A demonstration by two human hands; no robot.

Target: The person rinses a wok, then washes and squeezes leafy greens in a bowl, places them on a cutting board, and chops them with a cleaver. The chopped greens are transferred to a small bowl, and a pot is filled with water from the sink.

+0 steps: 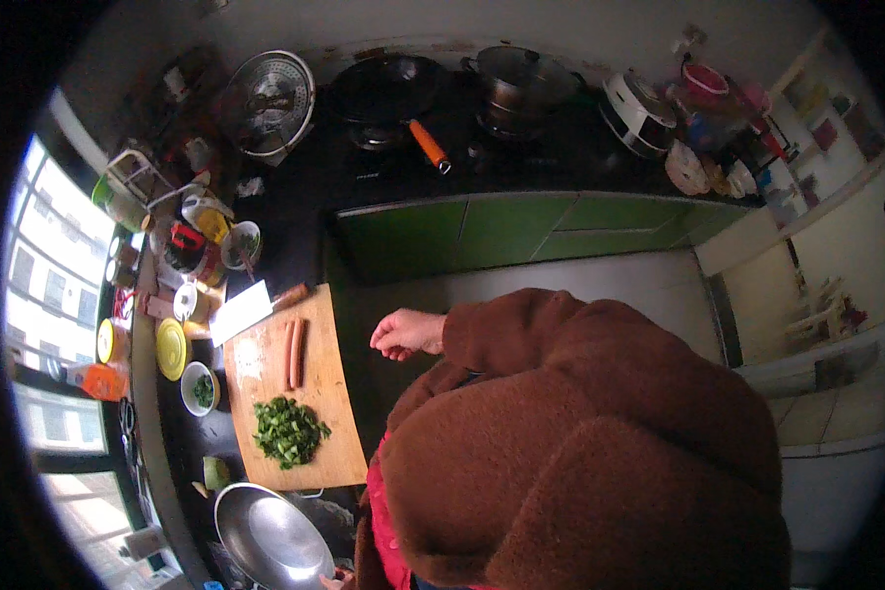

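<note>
My right hand (407,333) hangs in the air beside the wooden cutting board (339,413), its fingers loosely curled together with no object visible in them. At the lower edge, my left hand (338,580) grips the rim of a metal basin (276,535); most of that hand is cut off. The basin is tilted and looks bare inside. On the board lies a pile of chopped leafy greens (289,433), with two sausages (296,354) side by side above it. A cleaver (243,313) with a wooden handle rests across the board's upper end.
Along the window side stand a white bowl with chopped greens (201,389), a yellow-lidded container (172,349) and a glass bowl (241,245). Farther off are an orange-handled frying pan (391,92), a lidded pot (520,88) and a rice cooker (638,114). Green cabinets (405,236) run below.
</note>
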